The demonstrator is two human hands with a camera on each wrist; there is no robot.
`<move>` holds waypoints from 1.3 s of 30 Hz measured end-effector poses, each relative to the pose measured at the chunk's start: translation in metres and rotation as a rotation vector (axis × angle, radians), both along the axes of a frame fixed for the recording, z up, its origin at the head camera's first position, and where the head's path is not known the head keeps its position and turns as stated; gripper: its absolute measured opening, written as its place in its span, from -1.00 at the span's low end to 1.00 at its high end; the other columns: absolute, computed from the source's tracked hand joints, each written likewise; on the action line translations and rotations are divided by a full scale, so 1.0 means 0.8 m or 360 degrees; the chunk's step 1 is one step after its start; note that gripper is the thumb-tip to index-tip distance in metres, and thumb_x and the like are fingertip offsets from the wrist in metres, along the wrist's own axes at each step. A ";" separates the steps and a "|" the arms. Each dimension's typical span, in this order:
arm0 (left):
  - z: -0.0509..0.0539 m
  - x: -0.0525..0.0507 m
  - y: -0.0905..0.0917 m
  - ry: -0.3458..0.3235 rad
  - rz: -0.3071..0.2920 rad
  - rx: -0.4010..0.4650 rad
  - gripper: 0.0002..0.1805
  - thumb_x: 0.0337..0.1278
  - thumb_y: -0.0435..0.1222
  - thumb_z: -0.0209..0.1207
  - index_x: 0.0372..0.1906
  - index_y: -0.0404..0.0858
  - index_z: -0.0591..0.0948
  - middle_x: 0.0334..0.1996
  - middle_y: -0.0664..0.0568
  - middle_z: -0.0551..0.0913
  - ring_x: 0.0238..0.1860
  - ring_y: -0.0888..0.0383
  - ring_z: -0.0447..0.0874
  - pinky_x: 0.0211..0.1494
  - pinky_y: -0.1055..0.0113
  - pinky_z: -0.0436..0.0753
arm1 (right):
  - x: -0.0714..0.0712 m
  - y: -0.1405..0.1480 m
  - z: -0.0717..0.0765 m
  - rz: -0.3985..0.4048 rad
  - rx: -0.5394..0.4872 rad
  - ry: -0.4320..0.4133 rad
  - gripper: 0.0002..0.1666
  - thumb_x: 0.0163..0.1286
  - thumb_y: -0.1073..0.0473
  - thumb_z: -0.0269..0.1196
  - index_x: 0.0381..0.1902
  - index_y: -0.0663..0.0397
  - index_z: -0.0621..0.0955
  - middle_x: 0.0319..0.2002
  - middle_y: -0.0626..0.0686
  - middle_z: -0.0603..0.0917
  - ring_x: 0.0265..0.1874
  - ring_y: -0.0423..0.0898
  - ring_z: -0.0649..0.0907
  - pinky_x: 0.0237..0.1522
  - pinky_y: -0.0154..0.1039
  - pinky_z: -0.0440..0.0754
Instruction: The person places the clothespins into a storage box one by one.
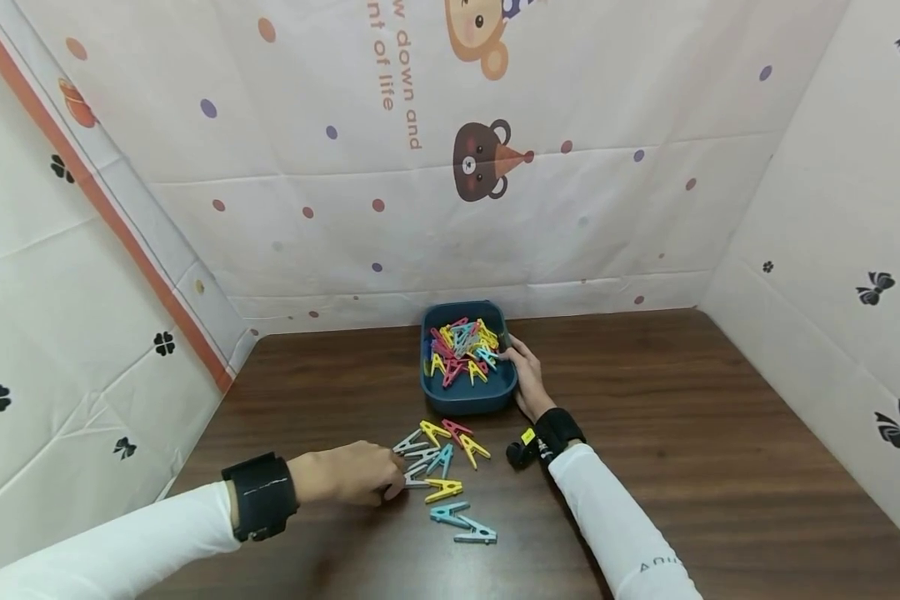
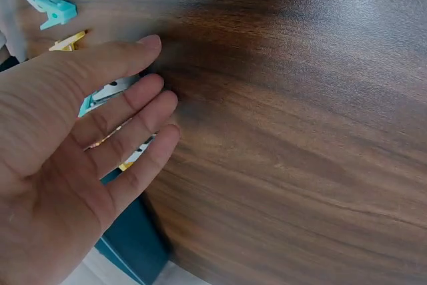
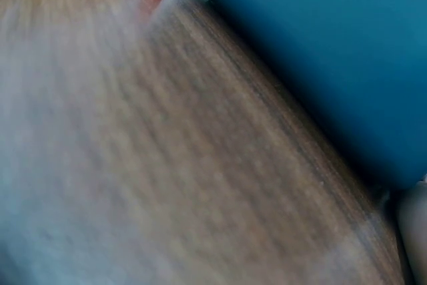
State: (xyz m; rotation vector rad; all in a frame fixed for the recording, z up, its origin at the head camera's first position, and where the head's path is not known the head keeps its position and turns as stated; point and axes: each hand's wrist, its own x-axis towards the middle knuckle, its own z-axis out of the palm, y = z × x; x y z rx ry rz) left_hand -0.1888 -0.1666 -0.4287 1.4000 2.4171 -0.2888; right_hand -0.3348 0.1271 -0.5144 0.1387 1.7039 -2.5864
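Note:
A dark blue plastic basket [image 1: 465, 406] stands toward the back of the table, with many yellow, pink, blue and grey clothespins [image 1: 461, 342] piled in it. My right hand [image 1: 527, 379] grips its right side, with a digit at the rim; the right wrist view shows the basket's blue wall [image 3: 333, 51] close up. Left of a loose group of clothespins, my left hand [image 1: 356, 473] hovers or rests by the grey ones. Its fingers [image 2: 137, 121] are loosely bent, and the thumb stands apart from them. Grey pins [image 2: 113, 90] show behind the fingers; nothing is visibly held.
Two blue clothespins [image 1: 474, 530] lie nearer the front, below a yellow one [image 1: 444, 490]. A small black object with a yellow patch [image 1: 522, 450] is beside my right wrist. Patterned white cloth [image 1: 420, 242] walls in the brown wooden table [image 1: 682, 433] at back and sides.

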 end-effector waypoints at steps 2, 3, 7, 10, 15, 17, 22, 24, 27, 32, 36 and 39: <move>0.000 -0.001 0.002 -0.0028 0.0036 0.0013 -0.88 0.17 -0.29 0.42 -0.39 -0.04 0.69 -0.34 0.25 0.64 -0.43 0.44 0.48 -0.38 0.55 0.50 | 0.000 0.000 0.000 0.0004 0.0004 -0.0002 -0.30 0.48 0.27 0.07 0.56 -0.07 0.33 0.48 0.19 0.37 0.30 0.01 0.46 0.10 -0.29 0.59; 0.000 -0.002 0.003 -0.0041 0.0057 0.0022 -0.87 0.17 -0.26 0.43 -0.41 -0.04 0.68 -0.38 0.26 0.63 -0.45 0.44 0.46 -0.39 0.55 0.48 | 0.001 0.000 0.000 0.0007 0.0006 0.0002 -0.30 0.48 0.28 0.07 0.56 -0.07 0.32 0.48 0.19 0.36 0.30 0.02 0.46 0.10 -0.30 0.58; 0.002 -0.008 0.008 -0.0037 0.0113 0.0121 -0.82 0.17 -0.15 0.44 -0.42 -0.04 0.65 -0.46 0.26 0.63 -0.49 0.46 0.41 -0.41 0.54 0.44 | 0.001 0.000 0.000 0.0012 0.0009 0.0026 -0.28 0.48 0.29 0.06 0.58 -0.03 0.29 0.49 0.19 0.35 0.31 0.02 0.45 0.06 -0.34 0.58; 0.002 -0.012 0.013 0.0018 0.0100 0.0220 -0.83 0.22 -0.13 0.41 -0.31 -0.07 0.65 -0.40 0.21 0.65 -0.47 0.45 0.39 -0.42 0.54 0.41 | 0.000 0.000 -0.001 0.0006 0.0005 0.0036 -0.28 0.48 0.29 0.07 0.58 -0.03 0.29 0.49 0.19 0.35 0.31 0.02 0.45 0.02 -0.37 0.59; -0.006 -0.016 0.019 0.0042 0.0092 0.0285 -0.83 0.27 -0.19 0.37 -0.16 -0.08 0.59 -0.29 0.15 0.64 -0.43 0.41 0.39 -0.42 0.53 0.41 | -0.001 -0.001 -0.001 -0.0013 0.0000 0.0022 -0.29 0.47 0.29 0.08 0.56 -0.05 0.33 0.48 0.18 0.37 0.29 0.01 0.47 -0.03 -0.40 0.60; -0.010 -0.016 0.020 0.0022 0.0093 0.0274 -0.84 0.26 -0.22 0.37 -0.17 -0.08 0.59 -0.28 0.14 0.65 -0.41 0.40 0.41 -0.40 0.52 0.43 | -0.001 -0.001 -0.002 -0.0011 0.0001 0.0010 -0.30 0.47 0.29 0.08 0.55 -0.06 0.34 0.47 0.18 0.38 0.29 0.01 0.47 -0.02 -0.39 0.60; -0.010 -0.018 0.022 -0.0054 0.0112 0.0266 -0.88 0.25 -0.28 0.37 -0.23 -0.07 0.64 -0.29 0.16 0.67 -0.39 0.42 0.43 -0.34 0.54 0.48 | -0.002 0.000 -0.003 -0.0001 0.0015 0.0007 -0.31 0.48 0.28 0.08 0.55 -0.06 0.34 0.47 0.19 0.37 0.28 0.01 0.47 0.04 -0.34 0.58; -0.006 -0.020 0.023 -0.0120 0.0147 0.0292 -0.91 0.26 -0.31 0.36 -0.24 -0.08 0.67 -0.31 0.18 0.68 -0.40 0.43 0.42 -0.33 0.55 0.48 | -0.002 0.001 -0.003 -0.0004 0.0029 0.0017 -0.31 0.48 0.27 0.08 0.55 -0.06 0.34 0.47 0.18 0.36 0.28 0.01 0.46 0.04 -0.33 0.58; 0.000 -0.024 0.024 -0.0215 0.0191 0.0340 -0.94 0.28 -0.35 0.34 -0.25 -0.10 0.70 -0.37 0.20 0.68 -0.43 0.43 0.40 -0.34 0.56 0.46 | -0.003 0.002 -0.002 -0.0007 0.0029 0.0027 -0.31 0.48 0.27 0.08 0.55 -0.07 0.34 0.48 0.19 0.36 0.27 0.01 0.47 0.03 -0.34 0.58; 0.006 -0.027 0.024 -0.0259 0.0195 0.0368 -0.94 0.25 -0.38 0.35 -0.28 -0.15 0.71 -0.40 0.17 0.68 -0.45 0.42 0.41 -0.34 0.57 0.48 | -0.004 0.002 -0.002 0.0008 0.0012 0.0023 -0.30 0.48 0.27 0.07 0.56 -0.05 0.32 0.49 0.20 0.35 0.31 0.03 0.45 0.06 -0.32 0.58; 0.010 -0.028 0.024 -0.0239 0.0187 0.0368 -0.91 0.25 -0.38 0.35 -0.31 -0.12 0.72 -0.36 0.18 0.69 -0.39 0.41 0.44 -0.29 0.56 0.51 | -0.003 0.002 -0.003 0.0028 0.0006 0.0038 -0.29 0.50 0.29 0.05 0.58 -0.01 0.28 0.51 0.22 0.30 0.35 0.07 0.41 0.23 -0.17 0.51; 0.025 -0.035 0.025 -0.0250 0.0192 0.0377 -0.88 0.24 -0.39 0.34 -0.32 -0.08 0.73 -0.33 0.22 0.71 -0.34 0.43 0.52 -0.25 0.55 0.56 | -0.002 0.002 -0.002 0.0031 -0.0002 0.0046 -0.28 0.50 0.31 0.05 0.59 0.00 0.27 0.53 0.23 0.28 0.38 0.08 0.39 0.33 -0.09 0.44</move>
